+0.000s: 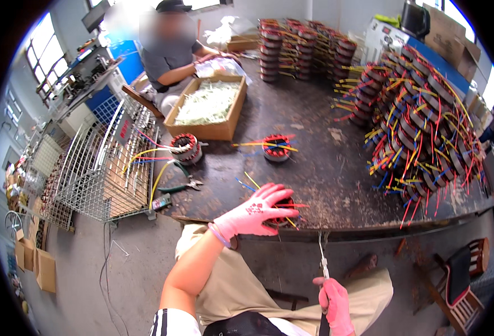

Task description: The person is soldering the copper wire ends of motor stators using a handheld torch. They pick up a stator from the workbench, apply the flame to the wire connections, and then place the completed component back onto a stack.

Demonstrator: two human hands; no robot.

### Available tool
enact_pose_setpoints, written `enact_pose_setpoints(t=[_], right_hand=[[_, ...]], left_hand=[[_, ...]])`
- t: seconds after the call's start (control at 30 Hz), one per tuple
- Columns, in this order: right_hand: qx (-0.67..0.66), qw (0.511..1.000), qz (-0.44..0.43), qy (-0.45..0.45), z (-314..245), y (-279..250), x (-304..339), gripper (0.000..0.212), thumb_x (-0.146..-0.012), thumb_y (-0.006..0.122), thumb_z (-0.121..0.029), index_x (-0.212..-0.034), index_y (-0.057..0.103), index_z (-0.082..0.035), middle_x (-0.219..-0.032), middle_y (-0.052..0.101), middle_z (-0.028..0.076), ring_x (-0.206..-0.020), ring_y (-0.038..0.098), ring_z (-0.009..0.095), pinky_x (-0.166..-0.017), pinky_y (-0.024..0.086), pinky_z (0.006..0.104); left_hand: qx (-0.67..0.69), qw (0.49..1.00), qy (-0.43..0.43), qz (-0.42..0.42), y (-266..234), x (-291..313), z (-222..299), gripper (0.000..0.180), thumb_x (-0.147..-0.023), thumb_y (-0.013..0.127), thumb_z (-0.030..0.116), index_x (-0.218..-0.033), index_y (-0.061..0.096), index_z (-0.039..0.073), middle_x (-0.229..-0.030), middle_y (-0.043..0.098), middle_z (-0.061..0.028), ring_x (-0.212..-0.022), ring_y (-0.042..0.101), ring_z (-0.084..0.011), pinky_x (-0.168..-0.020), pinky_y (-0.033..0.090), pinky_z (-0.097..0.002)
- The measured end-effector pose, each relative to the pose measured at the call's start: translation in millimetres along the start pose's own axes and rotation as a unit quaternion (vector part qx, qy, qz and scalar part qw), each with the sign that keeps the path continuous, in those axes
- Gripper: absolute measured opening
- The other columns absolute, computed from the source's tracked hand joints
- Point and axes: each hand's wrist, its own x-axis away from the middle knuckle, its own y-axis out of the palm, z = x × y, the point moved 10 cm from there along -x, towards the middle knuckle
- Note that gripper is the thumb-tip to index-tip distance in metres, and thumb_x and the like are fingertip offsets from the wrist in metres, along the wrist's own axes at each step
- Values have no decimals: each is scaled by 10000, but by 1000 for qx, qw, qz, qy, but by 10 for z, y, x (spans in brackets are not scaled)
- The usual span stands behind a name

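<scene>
A workshop with a grey floor (146, 260) surrounds a dark, worn counter (320, 187), with a silver wire-mesh cage (98, 185) standing off its left end. Across the counter, at the far left, sits another person (171, 64) in a grey top, with both hands near a clear plastic bag (222, 66). Close to that person stands an open brown cardboard box (209, 131) filled with pale, thin strips (209, 103).

At the near edge of the counter lies a ring-shaped metal core with red windings and coloured wires (282, 222). The left hand (247, 217), in a pink glove, reaches over it with the fingers spread wide across its top, covering much of it; whether they press down cannot be told. The right hand (336, 305), in a matching glove, is lower, above the lap, with its fingers closed around a slim silver tool with a narrow shaft (324, 264) that points up towards the counter's edge.

Beyond the left hand sits a second wound core with yellow, red and blue leads (276, 152). Farther left is a larger wound core with white sleeving (185, 150), and near it lie green-handled pliers (183, 185). Tall columns of similar cores (271, 56) stand at the back, and a dense heap of wired cores (418, 131) covers the counter's right side.
</scene>
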Motion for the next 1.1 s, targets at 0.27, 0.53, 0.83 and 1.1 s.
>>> enact_pose_setpoints(t=[0.27,0.53,0.83,1.1], right_hand=[[-65,997,-13,-28,-39,58,18,336,-1034,500,-272,-1126,668,4,-620,417,-69,-531,315,18,-486,214,196],[-50,997,-17,-53,-101,47,53,335,-1032,508,-263,-1141,667,12,-632,408,-76,-542,316,18,-490,221,202],[-66,996,-20,-56,-72,76,62,360,-1037,505,-281,-1158,652,25,-617,392,-75,-539,315,23,-489,208,205],[-12,1000,-17,14,47,34,30,457,-1014,529,-370,-1139,630,58,-563,464,-50,-484,341,22,-445,242,206]], left_hand=[[60,998,4,2,47,46,-41,578,-713,795,169,-1257,623,261,-1524,367,-134,-1435,288,-393,-1207,158,-548],[63,998,14,23,32,33,-16,506,-700,793,143,-1177,668,258,-1491,403,-128,-1412,320,-387,-1204,164,-550],[57,998,17,23,59,38,-17,498,-697,791,142,-1168,672,254,-1471,419,-123,-1405,330,-378,-1201,172,-556],[79,996,22,31,-90,-25,25,573,-683,783,124,-1230,633,209,-1423,453,-135,-1351,388,-370,-1189,217,-519]])
